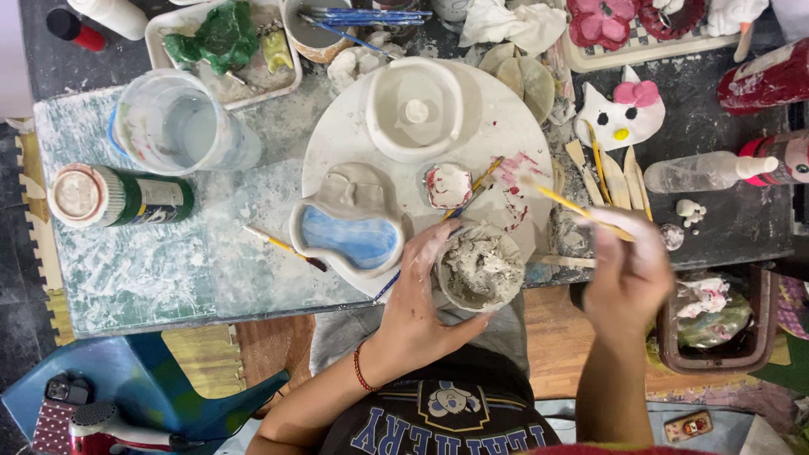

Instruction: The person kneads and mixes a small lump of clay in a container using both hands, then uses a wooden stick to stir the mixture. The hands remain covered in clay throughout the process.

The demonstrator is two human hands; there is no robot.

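Note:
My left hand [419, 295] grips a small grey clay cup [480, 268] filled with lumpy pale clay, held at the near edge of the round white board [337, 139]. My right hand [628, 274] pinches a thin yellow-handled brush [566, 202], its tip pointing up-left over red paint smears on the board. On the board sit a blue-glazed curvy clay dish [350, 227], a tiny red-stained dish [448, 185] and a white clay bowl [415, 108].
A clear plastic water cup [177, 125] and a green paint bottle [122, 198] lie at the left. A loose brush [282, 247] lies by the blue dish. A cat-face clay piece [622, 114], wooden tools [611, 177] and a squeeze bottle [704, 171] are at the right.

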